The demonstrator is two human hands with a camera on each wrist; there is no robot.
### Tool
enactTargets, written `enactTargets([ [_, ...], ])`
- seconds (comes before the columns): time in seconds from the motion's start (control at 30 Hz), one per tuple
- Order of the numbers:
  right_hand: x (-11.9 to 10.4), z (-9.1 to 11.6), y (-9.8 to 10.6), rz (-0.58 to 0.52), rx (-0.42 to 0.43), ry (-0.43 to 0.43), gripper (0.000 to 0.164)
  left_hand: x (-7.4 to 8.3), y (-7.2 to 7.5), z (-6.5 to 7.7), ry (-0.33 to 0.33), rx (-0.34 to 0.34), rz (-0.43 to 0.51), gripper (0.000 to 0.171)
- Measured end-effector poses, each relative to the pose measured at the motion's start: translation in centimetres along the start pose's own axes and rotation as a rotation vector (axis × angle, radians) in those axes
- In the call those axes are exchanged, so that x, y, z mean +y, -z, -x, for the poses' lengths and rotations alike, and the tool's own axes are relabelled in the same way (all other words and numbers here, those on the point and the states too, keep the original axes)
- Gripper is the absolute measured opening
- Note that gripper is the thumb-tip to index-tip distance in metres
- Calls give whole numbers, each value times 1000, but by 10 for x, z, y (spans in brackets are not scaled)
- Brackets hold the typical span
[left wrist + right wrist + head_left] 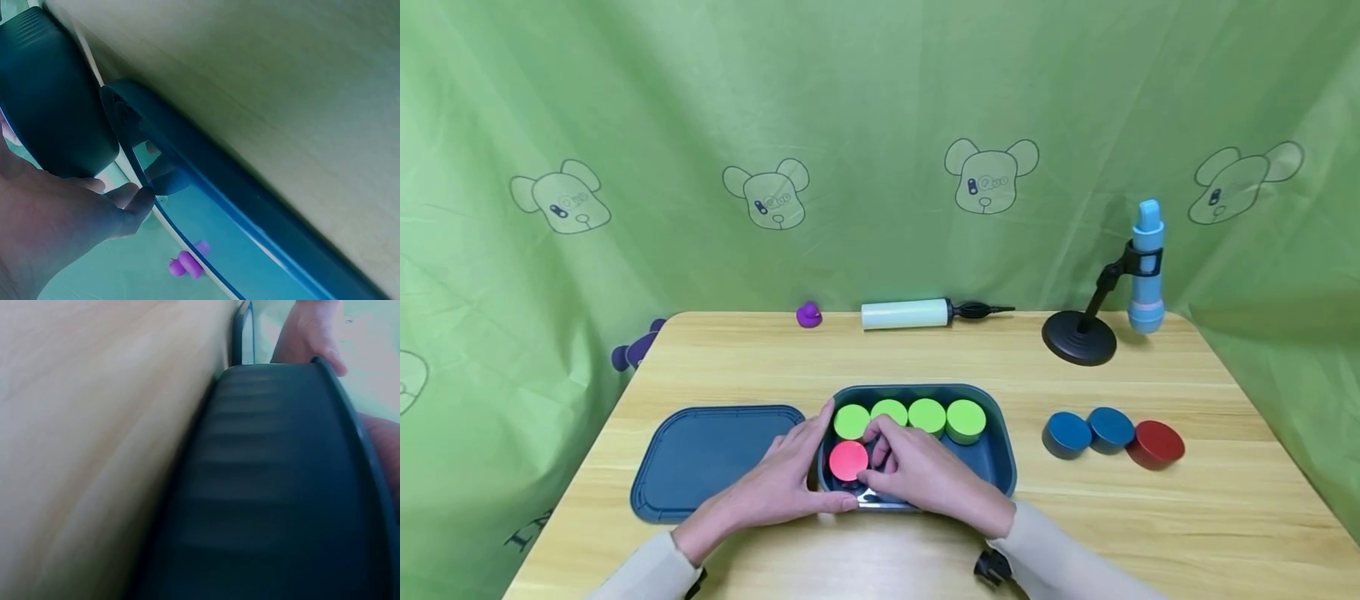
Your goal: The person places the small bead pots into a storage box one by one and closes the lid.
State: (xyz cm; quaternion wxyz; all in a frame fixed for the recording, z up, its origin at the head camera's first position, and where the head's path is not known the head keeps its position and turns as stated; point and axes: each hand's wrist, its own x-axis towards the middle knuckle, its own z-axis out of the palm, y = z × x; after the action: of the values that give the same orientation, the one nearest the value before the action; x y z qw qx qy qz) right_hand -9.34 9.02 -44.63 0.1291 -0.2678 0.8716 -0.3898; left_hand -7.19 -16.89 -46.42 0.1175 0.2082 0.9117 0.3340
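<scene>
In the head view a dark blue rectangular box (992, 468) holds several light green round blocks (966, 418) along its back wall. A pink round block (848, 460) sits in the front left corner. My right hand (925, 471) reaches over the front rim, with curled index finger and thumb at the pink block's right edge. My left hand (782, 479) braces the box's left front corner, fingers stretched along the left wall and thumb along the front. The left wrist view shows this hand (56, 219) between box and lid. Part of the box floor is hidden by my right hand.
A blue lid (715, 458) lies left of the box. To the right stand two blue round blocks (1067, 435) and a dark red one (1156, 443). Along the back are a purple duck (808, 315), a white hand pump (906, 314) and a blue microphone (1146, 283) on a black stand (1079, 337).
</scene>
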Motion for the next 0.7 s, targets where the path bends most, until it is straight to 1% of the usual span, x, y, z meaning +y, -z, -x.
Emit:
enactTargets([
  [0.17,-2,6,8,-6,43,17,35,0,0,0,-2,0,-6,129],
  [0.33,-1,14,18,-36,94,24,28,0,0,-1,-12,4,-12,130],
  [0.53,4,24,28,-57,188,35,21,0,0,0,-12,4,-14,131],
  [0.7,9,31,37,-37,260,41,20,0,0,0,-12,7,-14,132],
])
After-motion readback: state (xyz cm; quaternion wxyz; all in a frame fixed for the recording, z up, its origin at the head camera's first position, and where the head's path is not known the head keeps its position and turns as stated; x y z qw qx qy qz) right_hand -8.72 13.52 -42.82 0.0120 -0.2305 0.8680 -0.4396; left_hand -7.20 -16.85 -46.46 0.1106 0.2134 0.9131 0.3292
